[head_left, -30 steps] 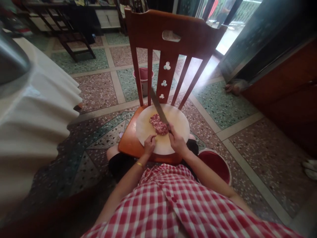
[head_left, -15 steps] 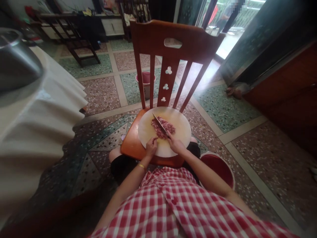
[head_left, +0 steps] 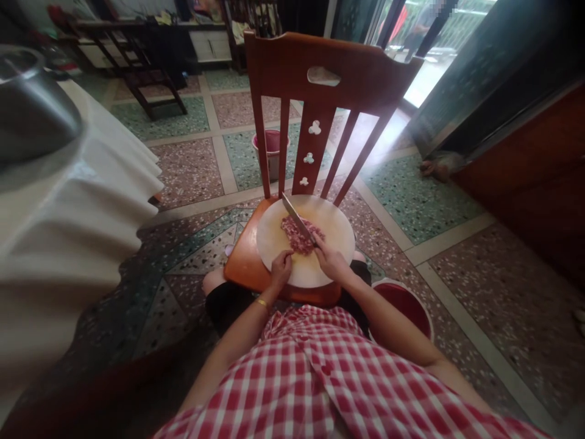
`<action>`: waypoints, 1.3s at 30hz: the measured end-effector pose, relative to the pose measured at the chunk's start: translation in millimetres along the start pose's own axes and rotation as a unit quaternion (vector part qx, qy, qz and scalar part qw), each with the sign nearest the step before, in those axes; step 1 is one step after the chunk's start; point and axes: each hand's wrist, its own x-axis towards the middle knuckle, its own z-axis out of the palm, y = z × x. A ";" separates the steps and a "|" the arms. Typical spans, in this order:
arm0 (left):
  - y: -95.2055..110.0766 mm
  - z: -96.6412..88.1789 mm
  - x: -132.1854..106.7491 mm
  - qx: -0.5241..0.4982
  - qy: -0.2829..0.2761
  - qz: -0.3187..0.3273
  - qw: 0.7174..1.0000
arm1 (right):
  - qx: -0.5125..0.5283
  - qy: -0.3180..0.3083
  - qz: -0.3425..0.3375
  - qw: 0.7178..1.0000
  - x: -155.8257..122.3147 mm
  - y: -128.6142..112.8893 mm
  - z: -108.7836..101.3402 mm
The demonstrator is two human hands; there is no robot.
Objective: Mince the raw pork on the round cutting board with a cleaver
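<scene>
My right hand [head_left: 333,262] is wrapped round the handle of a kitchen knife [head_left: 296,218]. Its blade points away to the upper left, over or on a heap of chopped raw meat [head_left: 297,242]; whether it touches the meat I cannot tell. The meat lies in the middle of a round, pale cutting board [head_left: 322,279]. At the board's near left, my left hand [head_left: 281,268] is closed with curled fingers, its fingertips by the near edge of the meat. Anything inside those fingers is hidden. The board rests on the seat of a wooden chair [head_left: 244,262].
A red bucket [head_left: 404,305] stands on the floor by my right leg. Behind the chair back is a smaller bin [head_left: 273,143]. A cloth-covered table [head_left: 105,164] with a metal pot [head_left: 39,113] is at left. A person [head_left: 423,27] is outside the glass door.
The knife's tip has shifted away from me, toward the chair back, and my right hand has moved slightly forward and right. My left hand stays by the meat. The view has shifted slightly.
</scene>
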 end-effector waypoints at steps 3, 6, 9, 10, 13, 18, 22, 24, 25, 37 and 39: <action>-0.4 0.1 0.1 0.003 0.006 0.008 1.000 | 0.018 0.046 -0.043 0.998 7.0 -6.1 -2.3; -1.1 0.1 0.5 0.003 0.013 0.008 1.000 | -0.016 -0.029 -0.001 0.999 5.1 -4.0 5.7; -2.1 0.1 0.5 0.000 0.006 0.009 1.000 | -0.052 -0.081 0.040 0.995 -4.7 -0.4 6.1; -2.2 0.1 0.4 -0.002 0.003 0.009 1.000 | -0.055 -0.073 0.035 0.995 -7.6 -1.0 3.2; -1.9 0.2 -0.5 -0.002 0.002 0.010 1.000 | -0.035 -0.011 -0.007 0.999 -9.5 -6.2 -5.6; -1.2 -0.2 -0.8 0.003 0.007 0.008 1.000 | -0.019 -0.032 0.024 0.999 -1.2 0.3 2.1; -2.6 0.0 -0.2 0.006 -0.002 0.011 1.000 | -0.002 -0.032 0.025 0.999 -3.9 3.0 -7.6; -2.7 0.5 -0.3 0.008 -0.003 0.008 1.000 | 0.023 0.027 -0.014 0.999 -6.3 -3.0 -15.7; -2.5 0.7 -0.5 0.009 -0.001 0.006 1.000 | 0.033 0.053 -0.030 0.998 -6.8 -6.1 -17.0; -0.4 0.1 -0.7 0.005 0.000 0.005 1.000 | 0.025 0.021 -0.011 0.999 -19.3 -4.0 -17.1; 0.4 0.2 -0.9 0.006 0.001 0.006 1.000 | 0.026 0.030 -0.006 0.999 -19.5 -2.9 -14.0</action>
